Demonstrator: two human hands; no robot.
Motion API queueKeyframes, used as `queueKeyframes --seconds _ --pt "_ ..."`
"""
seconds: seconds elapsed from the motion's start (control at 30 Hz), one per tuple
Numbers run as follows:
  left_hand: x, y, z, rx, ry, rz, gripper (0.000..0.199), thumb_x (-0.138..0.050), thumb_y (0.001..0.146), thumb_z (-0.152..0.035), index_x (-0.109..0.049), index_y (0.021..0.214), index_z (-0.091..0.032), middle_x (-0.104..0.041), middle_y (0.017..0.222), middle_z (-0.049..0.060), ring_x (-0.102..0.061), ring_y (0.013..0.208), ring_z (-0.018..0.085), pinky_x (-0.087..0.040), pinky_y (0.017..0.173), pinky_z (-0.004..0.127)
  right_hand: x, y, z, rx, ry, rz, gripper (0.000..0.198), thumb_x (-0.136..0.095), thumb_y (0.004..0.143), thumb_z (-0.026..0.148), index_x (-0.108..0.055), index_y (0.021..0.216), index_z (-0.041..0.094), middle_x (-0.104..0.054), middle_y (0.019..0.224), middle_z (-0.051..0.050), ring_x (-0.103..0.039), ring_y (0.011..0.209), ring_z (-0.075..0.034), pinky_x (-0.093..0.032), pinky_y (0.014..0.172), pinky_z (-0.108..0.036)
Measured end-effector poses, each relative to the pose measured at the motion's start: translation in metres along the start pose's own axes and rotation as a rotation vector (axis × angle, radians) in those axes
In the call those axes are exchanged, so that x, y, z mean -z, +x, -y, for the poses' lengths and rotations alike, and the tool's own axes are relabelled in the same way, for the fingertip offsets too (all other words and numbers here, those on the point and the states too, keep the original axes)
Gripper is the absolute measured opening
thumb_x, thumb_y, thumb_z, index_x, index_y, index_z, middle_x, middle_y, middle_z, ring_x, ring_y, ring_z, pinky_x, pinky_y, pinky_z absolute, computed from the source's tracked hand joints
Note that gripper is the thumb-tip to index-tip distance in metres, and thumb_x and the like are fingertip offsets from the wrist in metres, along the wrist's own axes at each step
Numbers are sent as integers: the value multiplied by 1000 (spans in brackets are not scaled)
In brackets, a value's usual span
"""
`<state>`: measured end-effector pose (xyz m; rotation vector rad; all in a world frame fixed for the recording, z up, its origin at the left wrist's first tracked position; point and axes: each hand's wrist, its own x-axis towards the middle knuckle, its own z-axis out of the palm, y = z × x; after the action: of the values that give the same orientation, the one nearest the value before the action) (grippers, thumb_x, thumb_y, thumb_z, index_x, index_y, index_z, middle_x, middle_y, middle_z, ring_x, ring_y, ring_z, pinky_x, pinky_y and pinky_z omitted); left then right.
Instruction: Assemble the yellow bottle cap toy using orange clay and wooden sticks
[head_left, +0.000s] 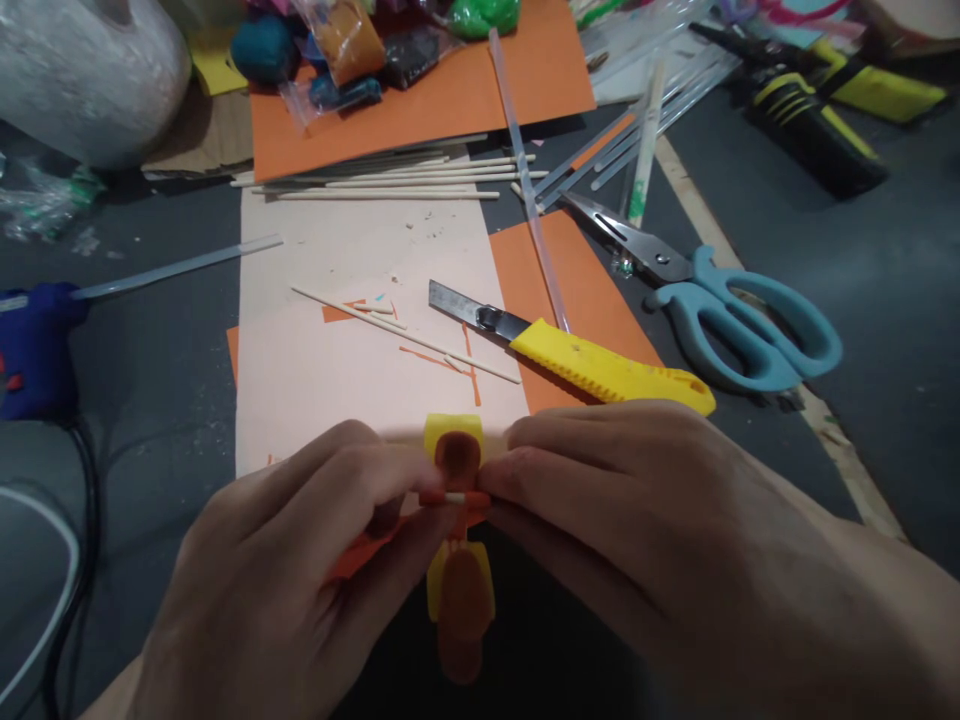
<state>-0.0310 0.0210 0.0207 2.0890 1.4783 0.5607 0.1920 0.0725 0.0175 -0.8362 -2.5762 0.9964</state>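
Observation:
My left hand (292, 520) and my right hand (622, 510) meet at the bottom middle, fingers pinched on a small yellow and orange-brown craft piece (459, 455). It has a dark round patch on a yellow upper part, and a yellow and brown lower part hangs below my fingertips. A short pale stick end shows at its middle, wrapped in orange. My palms hide some of the piece. Just beyond my fingers lies a yellow utility knife (600, 370) with its blade out. Thin wooden sticks (405, 335) and orange scraps lie on the pale paper (300, 390).
Blue-handled scissors (750, 320) lie on the right. A blue glue gun (37, 345) with a clear glue stick and cable is at left. Wrapped clay (345, 45) rests on orange sheets (442, 85) at the back. Black-yellow pliers-like tools (814, 130) sit far right.

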Motion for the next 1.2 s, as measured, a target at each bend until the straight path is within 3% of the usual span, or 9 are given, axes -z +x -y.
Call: queueKeyframes --seconds 0.37,0.83,1.03,1.2 --pt "0 -1 2 -62 26 -6 16 -60 100 -22 -63 112 -31 -70 94 -6 -68 74 8 -58 72 16 -1 -2 0 10 -7 -20 24 -50 98 8 -63 81 17 -64 78 0 -51 64 -13 -36 61 -30" --pt "0 1 1 -111 49 2 17 -59 99 -18 -64 110 -31 -72 98 -6 -72 80 8 -57 71 16 -1 2 -2 18 -24 -29 21 -52 97 10 -67 84 17 -68 79 -1 -55 65 -15 -38 60 -31" --pt "4 -6 0 78 9 -64 13 -67 97 -34 -61 109 -35 -63 78 -8 -64 64 10 -50 56 23 -2 0 -2 17 8 -28 20 -51 98 11 -71 92 15 -70 81 -3 -61 68 -15 -42 62 -31" --pt "6 -2 3 36 44 38 9 -65 98 -40 -64 104 -34 -62 73 -8 -65 63 11 -57 62 22 0 0 1 -19 -30 -53 22 -52 100 13 -66 84 15 -70 80 -3 -63 70 -15 -44 63 -31"
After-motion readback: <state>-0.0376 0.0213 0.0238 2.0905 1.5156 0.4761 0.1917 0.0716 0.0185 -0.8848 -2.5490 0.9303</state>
